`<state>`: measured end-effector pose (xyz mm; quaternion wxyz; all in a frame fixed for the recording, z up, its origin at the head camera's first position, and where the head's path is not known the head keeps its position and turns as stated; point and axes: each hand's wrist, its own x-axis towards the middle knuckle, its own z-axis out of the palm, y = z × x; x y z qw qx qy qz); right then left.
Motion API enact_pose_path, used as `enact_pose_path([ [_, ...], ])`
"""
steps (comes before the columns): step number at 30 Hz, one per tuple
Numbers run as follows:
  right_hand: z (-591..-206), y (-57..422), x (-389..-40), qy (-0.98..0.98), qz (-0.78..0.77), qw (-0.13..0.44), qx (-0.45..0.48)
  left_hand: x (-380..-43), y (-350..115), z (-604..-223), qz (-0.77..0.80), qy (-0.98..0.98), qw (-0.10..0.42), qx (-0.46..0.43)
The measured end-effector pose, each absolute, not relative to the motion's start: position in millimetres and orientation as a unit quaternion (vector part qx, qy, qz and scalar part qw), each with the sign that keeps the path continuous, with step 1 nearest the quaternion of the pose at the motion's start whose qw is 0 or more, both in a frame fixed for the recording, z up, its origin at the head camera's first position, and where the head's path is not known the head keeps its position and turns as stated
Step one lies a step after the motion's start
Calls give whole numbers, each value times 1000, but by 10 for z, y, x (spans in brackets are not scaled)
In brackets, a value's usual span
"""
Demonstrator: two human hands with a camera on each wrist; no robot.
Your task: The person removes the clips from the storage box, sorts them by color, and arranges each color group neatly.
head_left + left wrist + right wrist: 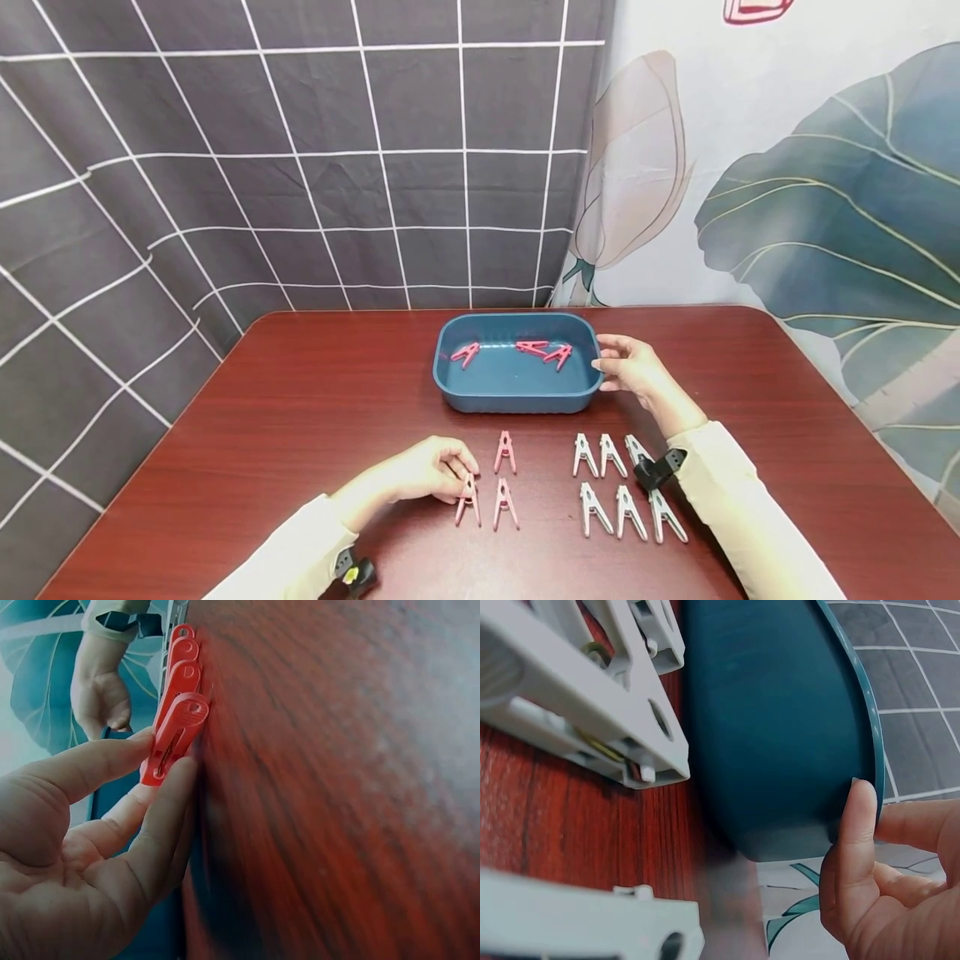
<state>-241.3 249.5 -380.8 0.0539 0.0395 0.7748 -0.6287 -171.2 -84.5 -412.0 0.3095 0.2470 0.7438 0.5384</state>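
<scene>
A blue plastic bin point(517, 404) stands toward the back of the table, with three red clothespins point(467, 354) lying inside. My right hand point(630, 367) holds the bin's right end, thumb and fingers on either side of its rim point(877, 750). At the front, my left hand point(431, 471) pinches the top of a red clothespin point(468, 504) between thumb and fingers; the left wrist view shows this clothespin point(180, 724) at the fingertips. Two more red clothespins stand to its right, one nearer point(505, 504) and one farther back point(506, 452).
Several white clothespins point(628, 512) stand in two rows on the right of the reddish-brown table point(322, 383), partly under the right forearm. Grey gridded cloth point(322, 192) hangs behind the table, and a leaf-patterned cloth point(810, 208) hangs on the right.
</scene>
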Motion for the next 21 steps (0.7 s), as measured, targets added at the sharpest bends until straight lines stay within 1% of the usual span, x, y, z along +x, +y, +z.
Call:
enact_pose_path([
  [12,-3814,2499,-2420,776,-628,49,38,-1728,-850,-4065,520,765,279,258],
  [21,-3821,2489,-2409,771,-634,49,34,-1870,-896,-3825,478,798,264,254],
])
